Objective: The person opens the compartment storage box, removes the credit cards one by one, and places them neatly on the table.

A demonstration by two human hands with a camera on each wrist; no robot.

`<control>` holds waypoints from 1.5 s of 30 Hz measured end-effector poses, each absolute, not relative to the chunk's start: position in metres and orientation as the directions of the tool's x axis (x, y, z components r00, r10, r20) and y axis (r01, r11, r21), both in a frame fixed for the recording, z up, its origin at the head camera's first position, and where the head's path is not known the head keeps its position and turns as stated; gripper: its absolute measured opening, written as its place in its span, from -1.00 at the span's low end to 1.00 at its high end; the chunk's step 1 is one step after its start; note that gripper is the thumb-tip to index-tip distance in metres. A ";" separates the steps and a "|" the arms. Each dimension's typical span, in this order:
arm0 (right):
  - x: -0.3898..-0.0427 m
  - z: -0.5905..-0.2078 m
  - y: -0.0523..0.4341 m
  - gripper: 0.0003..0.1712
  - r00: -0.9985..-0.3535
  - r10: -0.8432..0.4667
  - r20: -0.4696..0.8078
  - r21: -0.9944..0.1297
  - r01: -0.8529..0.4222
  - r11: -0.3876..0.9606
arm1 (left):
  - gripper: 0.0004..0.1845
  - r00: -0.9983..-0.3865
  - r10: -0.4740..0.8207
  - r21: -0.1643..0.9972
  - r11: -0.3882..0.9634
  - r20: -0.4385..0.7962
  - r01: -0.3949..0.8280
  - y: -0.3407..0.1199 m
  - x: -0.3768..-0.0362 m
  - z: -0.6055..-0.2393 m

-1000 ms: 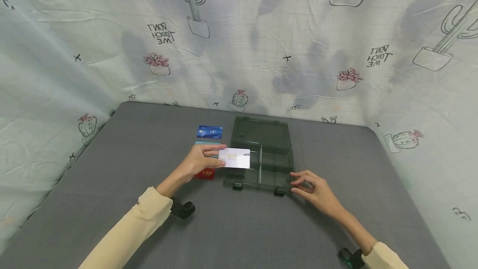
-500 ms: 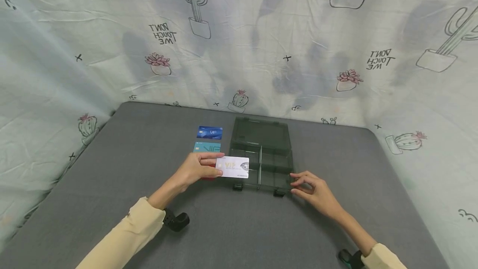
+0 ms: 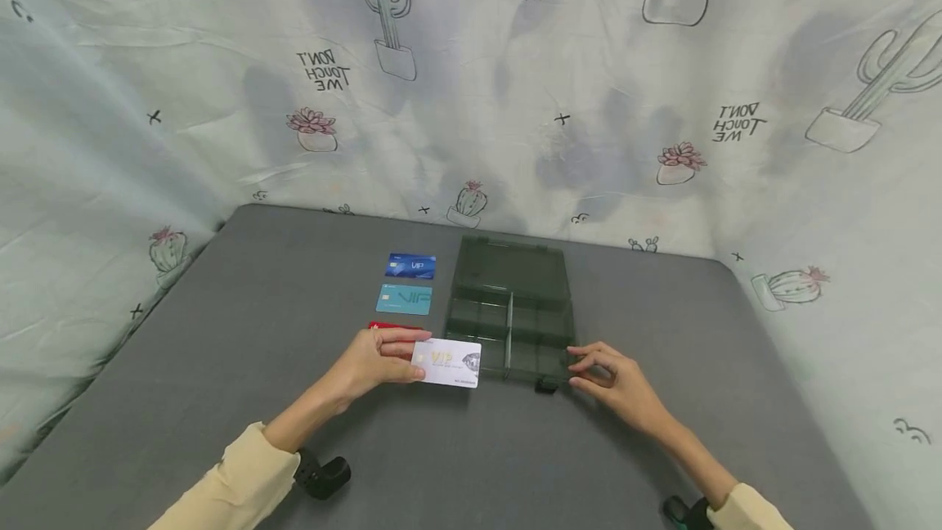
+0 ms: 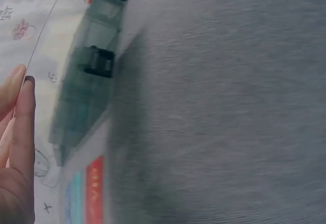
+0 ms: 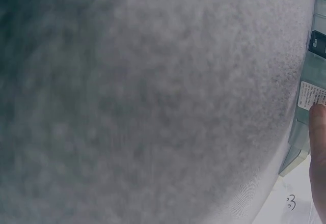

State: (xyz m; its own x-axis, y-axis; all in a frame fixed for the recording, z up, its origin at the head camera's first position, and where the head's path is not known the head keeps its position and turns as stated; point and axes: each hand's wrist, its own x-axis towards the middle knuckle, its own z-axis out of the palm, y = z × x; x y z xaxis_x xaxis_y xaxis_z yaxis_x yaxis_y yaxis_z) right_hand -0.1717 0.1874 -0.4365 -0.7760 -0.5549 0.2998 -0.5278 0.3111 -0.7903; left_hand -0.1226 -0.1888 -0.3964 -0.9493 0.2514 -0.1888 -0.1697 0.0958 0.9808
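My left hand (image 3: 379, 358) pinches a white VIP card (image 3: 450, 364) between thumb and fingers, raised above the table in front of the box. The left wrist view shows that card edge-on as a thin line. A dark green see-through plastic box (image 3: 540, 313) lies with its lid (image 3: 513, 264) folded back and its divided compartments facing up. My right hand (image 3: 618, 387) holds the box's right front corner with curled fingers. In the right wrist view one finger (image 5: 318, 137) touches the box wall beside a printed label (image 5: 309, 95).
Left of the box lie a blue VIP card (image 3: 410, 266), a teal VIP card (image 3: 404, 299) and a red card (image 3: 383, 325), the last partly covered by my left hand. A patterned cloth (image 3: 471, 88) hangs behind the grey table (image 3: 471, 464).
My left hand has drawn the white card toward me and slightly left, from over the box to in front of it. The teal card has come into full sight. My right hand stays at the box.
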 end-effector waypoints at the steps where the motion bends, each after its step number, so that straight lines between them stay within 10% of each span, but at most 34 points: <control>1: -0.172 -0.437 0.187 -0.88 -0.773 -0.562 0.295 -0.790 -0.528 0.312 | -0.44 -0.948 0.257 0.981 0.094 -0.189 -0.170 -0.190 -0.119 -0.398; 45: -0.171 -0.434 0.189 -0.88 -0.797 -0.541 0.267 -0.823 -0.481 0.302 | -0.38 -0.926 0.181 0.942 0.119 -0.331 -0.313 -0.258 -0.067 -0.417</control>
State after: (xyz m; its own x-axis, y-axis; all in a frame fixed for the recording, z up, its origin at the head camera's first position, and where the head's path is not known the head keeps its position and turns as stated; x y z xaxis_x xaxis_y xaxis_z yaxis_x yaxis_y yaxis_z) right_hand -0.1707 0.1892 -0.4341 -0.7973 -0.5413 0.2672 -0.4811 0.3023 -0.8229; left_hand -0.0672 -0.2581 -0.4170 -0.9262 0.1808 -0.3307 -0.3131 0.1192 0.9422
